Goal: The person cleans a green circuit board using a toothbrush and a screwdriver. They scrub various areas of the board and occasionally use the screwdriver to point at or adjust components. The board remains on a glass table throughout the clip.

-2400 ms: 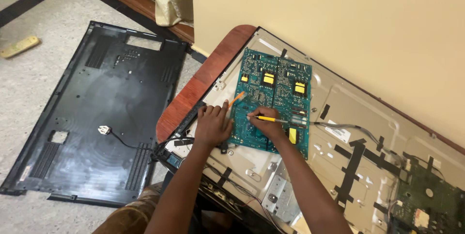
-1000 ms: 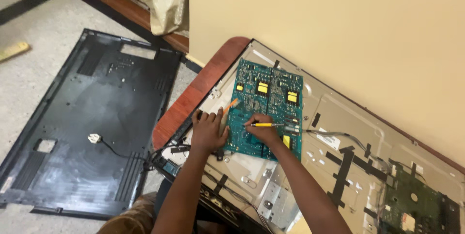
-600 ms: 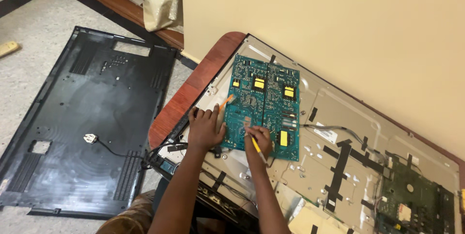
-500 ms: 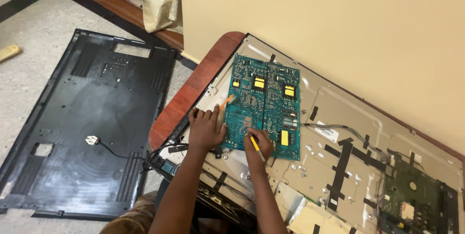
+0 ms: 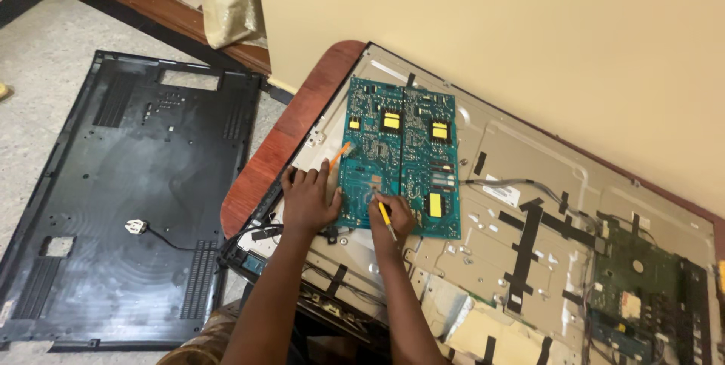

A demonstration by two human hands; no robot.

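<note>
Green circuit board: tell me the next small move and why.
Probably press the yellow-handled tool's tip straight down near the green circuit board's lower edge: the right hand holds it there, while the left hand lies flat beside the board, steadying the panel.

Left hand [image 5: 308, 200] lies flat at the left edge of the green circuit board [image 5: 400, 155]. Right hand [image 5: 391, 216] grips a yellow tool [image 5: 386, 218], tip on the board. Black back cover [image 5: 128, 191] lies on the floor.

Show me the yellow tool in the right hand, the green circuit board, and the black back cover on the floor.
yellow tool [image 5: 386, 219], head view, mid-shaft.
green circuit board [image 5: 400, 155], head view, centre.
black back cover [image 5: 136, 184], head view, middle panel.
</note>
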